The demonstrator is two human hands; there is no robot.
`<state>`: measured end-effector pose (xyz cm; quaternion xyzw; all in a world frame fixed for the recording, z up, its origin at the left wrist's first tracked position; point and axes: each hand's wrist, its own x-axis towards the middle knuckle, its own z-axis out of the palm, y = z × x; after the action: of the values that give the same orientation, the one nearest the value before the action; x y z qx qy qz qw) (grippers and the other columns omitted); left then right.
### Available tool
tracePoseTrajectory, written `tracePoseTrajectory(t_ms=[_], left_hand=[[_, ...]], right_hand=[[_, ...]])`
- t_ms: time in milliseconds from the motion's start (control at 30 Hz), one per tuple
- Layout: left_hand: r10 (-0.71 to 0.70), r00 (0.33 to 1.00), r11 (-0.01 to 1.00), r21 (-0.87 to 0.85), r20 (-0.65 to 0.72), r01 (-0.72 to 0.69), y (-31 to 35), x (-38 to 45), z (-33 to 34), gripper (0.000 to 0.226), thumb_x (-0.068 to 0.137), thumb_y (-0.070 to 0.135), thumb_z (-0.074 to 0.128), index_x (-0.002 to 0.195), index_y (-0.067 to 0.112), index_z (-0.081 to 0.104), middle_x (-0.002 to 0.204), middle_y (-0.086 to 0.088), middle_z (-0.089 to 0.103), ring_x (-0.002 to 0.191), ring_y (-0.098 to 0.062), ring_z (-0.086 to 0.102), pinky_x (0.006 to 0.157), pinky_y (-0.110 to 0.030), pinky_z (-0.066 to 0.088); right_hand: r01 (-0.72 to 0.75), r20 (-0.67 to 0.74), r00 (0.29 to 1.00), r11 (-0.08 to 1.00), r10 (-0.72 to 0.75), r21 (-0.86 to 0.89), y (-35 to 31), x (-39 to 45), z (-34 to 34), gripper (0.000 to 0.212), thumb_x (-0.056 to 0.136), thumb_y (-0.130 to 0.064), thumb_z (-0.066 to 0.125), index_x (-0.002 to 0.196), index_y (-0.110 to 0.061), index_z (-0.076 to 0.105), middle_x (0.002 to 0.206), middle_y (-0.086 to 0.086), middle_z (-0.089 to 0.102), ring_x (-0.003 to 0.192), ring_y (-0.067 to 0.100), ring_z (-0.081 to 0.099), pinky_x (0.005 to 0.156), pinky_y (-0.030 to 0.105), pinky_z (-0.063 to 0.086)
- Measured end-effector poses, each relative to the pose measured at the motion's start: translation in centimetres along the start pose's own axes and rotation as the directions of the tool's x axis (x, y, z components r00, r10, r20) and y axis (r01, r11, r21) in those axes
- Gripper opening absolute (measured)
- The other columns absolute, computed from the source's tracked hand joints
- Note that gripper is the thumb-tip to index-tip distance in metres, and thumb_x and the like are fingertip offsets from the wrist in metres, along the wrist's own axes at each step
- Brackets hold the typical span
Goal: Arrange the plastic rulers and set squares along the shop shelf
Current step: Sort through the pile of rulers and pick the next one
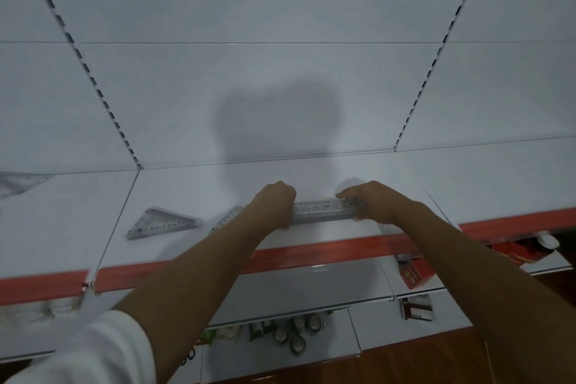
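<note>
Clear plastic ruler (324,211), gripped at each end by our left hand (274,201) and right hand (369,201), sits mid-frame on the white shelf (187,190). A set square (162,223) lies lower left. We judge squaring it to the red edge (311,254) comes next.

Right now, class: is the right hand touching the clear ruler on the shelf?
Touching. The head view shows the right hand with fingers curled round the clear ruler's right end.
</note>
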<state>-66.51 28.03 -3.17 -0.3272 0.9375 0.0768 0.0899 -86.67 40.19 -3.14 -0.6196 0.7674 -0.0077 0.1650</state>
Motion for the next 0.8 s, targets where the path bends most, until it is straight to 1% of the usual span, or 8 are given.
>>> tracePoseTrajectory(t_ms=[167,300,367,433,500,600,667,800], left_hand=[[-0.015,1.000,1.000,0.015,0.000,0.015,0.0,0.1,0.1,0.039,0.069,0.024,0.085,0.099,0.006,0.068,0.096,-0.008,0.067,0.086,-0.023,0.064,0.077,-0.030,0.052],[-0.026,1.000,0.999,0.024,0.011,0.026,0.0,0.1,0.1,0.044,0.068,0.023,0.085,0.103,0.007,0.065,0.101,-0.009,0.065,0.089,-0.024,0.063,0.079,-0.032,0.053],[-0.026,0.999,1.000,0.011,0.022,0.026,0.0,-0.1,0.1,0.054,0.067,0.026,0.086,0.111,0.008,0.060,0.108,-0.009,0.062,0.095,-0.024,0.060,0.082,-0.034,0.051],[-0.028,0.999,0.999,-0.016,0.029,0.029,-0.1,-0.7,-0.2,0.064,0.067,0.029,0.086,0.118,0.009,0.054,0.114,-0.010,0.057,0.101,-0.025,0.057,0.085,-0.035,0.049],[-0.038,0.999,0.999,-0.034,0.010,0.038,-0.3,-1.5,-0.7,0.070,0.067,0.036,0.085,0.122,0.009,0.050,0.118,-0.011,0.054,0.103,-0.026,0.055,0.087,-0.036,0.048],[-0.072,0.996,0.991,-0.121,-0.060,0.064,-1.5,-3.3,-1.8,0.074,0.072,0.050,0.077,0.127,0.010,0.048,0.122,-0.011,0.051,0.107,-0.027,0.053,0.089,-0.037,0.047],[-0.093,0.989,0.981,-0.181,-0.117,0.071,-2.7,-5.0,-2.7,0.074,0.078,0.058,0.068,0.132,0.014,0.045,0.128,-0.009,0.049,0.112,-0.026,0.051,0.091,-0.036,0.044],[-0.205,0.936,0.939,-0.327,-0.287,0.105,-5.6,-9.4,-4.4,0.064,0.086,0.062,0.053,0.134,0.019,0.046,0.132,-0.005,0.052,0.112,-0.021,0.054,0.094,-0.034,0.044]], right_hand=[[0.024,0.015,1.000,1.000,-0.024,0.009,-0.3,0.1,-0.5,0.058,0.078,-0.007,0.077,0.131,-0.017,0.057,0.132,0.003,0.059,0.115,0.021,0.055,0.098,0.025,0.039],[-0.004,0.039,0.999,0.999,0.002,0.040,-0.1,0.3,-0.6,0.067,0.076,-0.009,0.079,0.136,-0.020,0.052,0.131,0.005,0.058,0.114,0.021,0.055,0.097,0.026,0.040],[-0.014,0.105,0.994,0.998,0.008,0.055,0.0,0.4,-1.0,0.079,0.074,-0.018,0.082,0.142,-0.027,0.042,0.132,0.003,0.056,0.115,0.019,0.054,0.099,0.028,0.039],[-0.009,0.175,0.984,1.000,0.009,0.000,-0.2,0.5,-1.8,0.093,0.071,-0.034,0.084,0.147,-0.032,0.030,0.137,0.000,0.051,0.116,0.017,0.052,0.102,0.033,0.038],[0.020,0.187,0.982,0.997,-0.006,-0.074,-0.9,0.8,-2.8,0.095,0.073,-0.050,0.077,0.149,-0.033,0.025,0.140,-0.003,0.047,0.114,0.015,0.051,0.104,0.036,0.039],[0.126,0.044,0.992,0.988,-0.122,-0.094,-3.4,2.3,-4.5,0.074,0.082,-0.067,0.053,0.144,-0.031,0.035,0.130,-0.003,0.056,0.112,0.015,0.054,0.100,0.036,0.043],[0.194,-0.074,0.977,0.978,-0.200,-0.080,-6.2,4.5,-4.9,0.063,0.088,-0.064,0.044,0.138,-0.027,0.044,0.121,-0.001,0.061,0.103,0.016,0.057,0.093,0.036,0.047],[0.339,-0.249,0.907,0.940,-0.340,-0.046,-14.4,9.2,-4.6,0.047,0.095,-0.051,0.044,0.128,-0.019,0.053,0.108,0.003,0.068,0.095,0.020,0.062,0.087,0.038,0.051]])
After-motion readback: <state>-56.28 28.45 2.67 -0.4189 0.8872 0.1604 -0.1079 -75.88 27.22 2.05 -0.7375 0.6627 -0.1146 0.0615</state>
